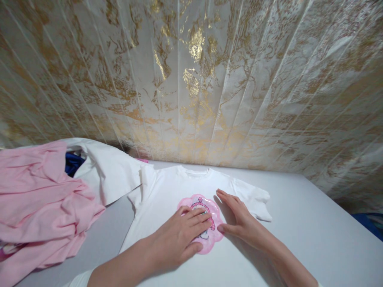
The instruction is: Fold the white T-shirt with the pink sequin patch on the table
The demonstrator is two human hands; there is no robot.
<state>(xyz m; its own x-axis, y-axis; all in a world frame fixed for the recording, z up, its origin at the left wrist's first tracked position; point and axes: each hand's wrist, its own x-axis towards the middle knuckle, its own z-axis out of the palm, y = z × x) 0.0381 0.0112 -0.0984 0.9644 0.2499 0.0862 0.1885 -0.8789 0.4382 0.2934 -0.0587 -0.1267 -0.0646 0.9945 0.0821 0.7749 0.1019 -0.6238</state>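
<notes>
A white T-shirt (161, 191) lies spread on the table, its neckline at the far side and its sleeves out to both sides. On its front sits a pink flower-shaped patch (216, 236) with a glittery figure in the middle. My left hand (190, 227) rests flat over the patch's left and middle part, fingers stretched out, hiding some of the figure. Beside the patch's right edge is my right hand (237, 215), thumb and fingers apart, its thumb tip at the pink rim. Nothing is held in either hand.
On the left, a heap of pink cloth (44, 199) lies with a white garment (104, 171) and a dark blue piece (73, 163). The pale table (311, 223) reaches back to a pleated curtain (191, 79) with gold pattern. Blue cloth (369, 223) shows at the far right.
</notes>
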